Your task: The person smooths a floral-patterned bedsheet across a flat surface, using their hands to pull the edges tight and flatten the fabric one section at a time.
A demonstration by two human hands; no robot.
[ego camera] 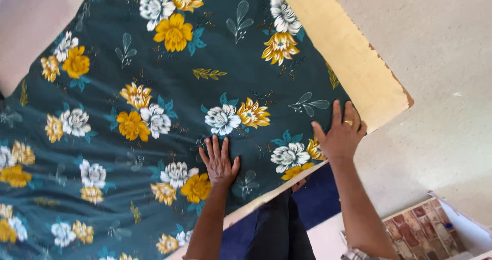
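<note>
A: Dark green cloth (pixel 154 111), printed with yellow and white flowers, spread flat over a pale tabletop (pixel 353 60). Covers nearly all of it.

B: And the uncovered part?

A: A bare cream strip of tabletop beyond the cloth's far edge, ending in a chipped corner. Another thin sliver of tabletop edge just past the cloth's near edge.

B: Left hand (pixel 220 162)?

A: Pressed palm down on the cloth, close to its near edge, fingers fanned wide and flat. Nothing gripped. Lies between a white flower and a yellow one.

B: Right hand (pixel 339 134)?

A: At the cloth's corner, beside the bare strip. Open too, fingers stretched out and resting on the fabric, thumb splayed. Gold ring (pixel 349 122) on one finger. Holding nothing that shows; whether the fingertips pinch the cloth's edge, cannot tell.

B: Hands touching each other?

A: No, well apart, both on the cloth along the same near edge.

B: Off the cloth?

A: Dark trousers (pixel 279 224) just past the near edge, over a blue floor mat (pixel 318 201). Pale floor (pixel 435 85) past the corner, and a brick-patterned panel (pixel 417 229) farther out from that corner.
</note>
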